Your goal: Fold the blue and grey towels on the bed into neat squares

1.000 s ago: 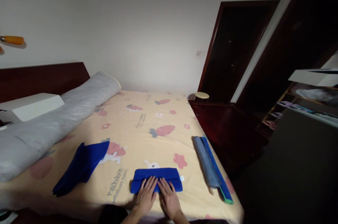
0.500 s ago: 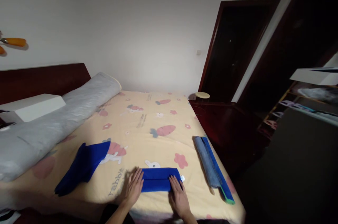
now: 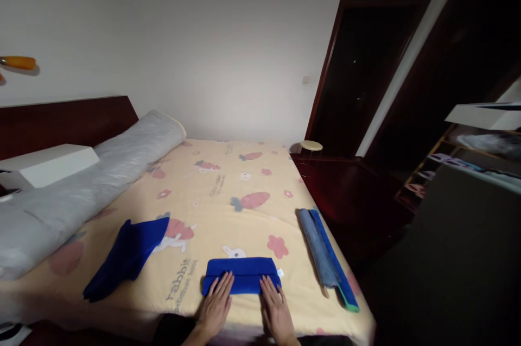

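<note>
A folded blue cloth (image 3: 242,268) lies on the bed near its front edge, with a lengthwise seam or fold line across its middle and a small white tag at its right end. My left hand (image 3: 216,301) rests on the lower left part of the cloth, fingers stretched out. On the lower right part lies my right hand (image 3: 277,305), its fingers also extended flat. To the left, a second blue cloth (image 3: 129,253) is crumpled loosely. Along the bed's right side is a long folded or rolled bundle (image 3: 319,248) in grey-blue and bright blue, with a green end.
The bed's yellow patterned sheet (image 3: 211,205) spreads under the cloths. A grey rolled bundle (image 3: 109,167) and a white box (image 3: 57,164) lie by the headboard (image 3: 65,118). Beyond the right edge are a round stool (image 3: 311,145), a dark door (image 3: 370,74) and a shelf rack (image 3: 443,150).
My left hand has moved right, from the cloth's left end onto its lower left part, uncovering that end. My right hand stays at nearly the same spot.
</note>
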`<state>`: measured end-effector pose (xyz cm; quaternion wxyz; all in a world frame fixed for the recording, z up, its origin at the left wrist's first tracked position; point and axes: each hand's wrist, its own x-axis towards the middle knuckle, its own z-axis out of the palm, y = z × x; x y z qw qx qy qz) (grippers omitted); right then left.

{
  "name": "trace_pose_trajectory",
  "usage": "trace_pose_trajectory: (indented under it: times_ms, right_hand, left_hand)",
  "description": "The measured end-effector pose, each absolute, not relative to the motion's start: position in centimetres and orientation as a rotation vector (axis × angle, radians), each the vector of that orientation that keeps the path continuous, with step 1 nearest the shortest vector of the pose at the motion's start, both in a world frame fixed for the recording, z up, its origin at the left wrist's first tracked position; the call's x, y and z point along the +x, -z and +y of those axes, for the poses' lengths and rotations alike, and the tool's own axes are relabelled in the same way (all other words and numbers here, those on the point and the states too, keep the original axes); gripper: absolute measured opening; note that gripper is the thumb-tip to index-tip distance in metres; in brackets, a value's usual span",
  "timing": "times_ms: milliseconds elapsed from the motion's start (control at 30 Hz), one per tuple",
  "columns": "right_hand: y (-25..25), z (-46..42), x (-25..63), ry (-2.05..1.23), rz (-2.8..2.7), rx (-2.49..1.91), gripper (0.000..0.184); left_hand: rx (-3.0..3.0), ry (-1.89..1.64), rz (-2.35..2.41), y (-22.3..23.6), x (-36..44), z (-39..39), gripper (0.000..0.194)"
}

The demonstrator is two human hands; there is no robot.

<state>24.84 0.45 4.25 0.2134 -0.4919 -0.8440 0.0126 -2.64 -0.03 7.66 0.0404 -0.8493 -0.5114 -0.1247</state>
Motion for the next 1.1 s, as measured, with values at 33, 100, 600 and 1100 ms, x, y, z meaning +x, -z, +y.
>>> trace_pose_trajectory:
  times_ms: [33, 100, 600, 1100]
  right_hand:
    - [-4.1, 0.5, 25.3, -0.019, -2.336, -1.360, 0.069]
    - [-3.8, 0.8, 25.9, 0.018, -2.326, -1.340, 0.067]
    - [-9.1, 4.1, 22.5, -0.123, -2.098, -1.572, 0.028]
    - [-9.7, 4.0, 22.8, -0.142, -2.198, -1.511, 0.042]
  left_hand:
    - [-2.577, 0.381, -1.597, -7.7, -3.4, 0.0, 0.064]
    - [-2.568, 0.359, -1.639, -7.7, -4.4, 0.2, 0.065]
    - [-2.523, 0.024, -2.151, -7.9, -3.8, 3.0, 0.069]
    - [-2.513, 0.048, -2.114, -9.5, -4.6, 2.5, 0.060]
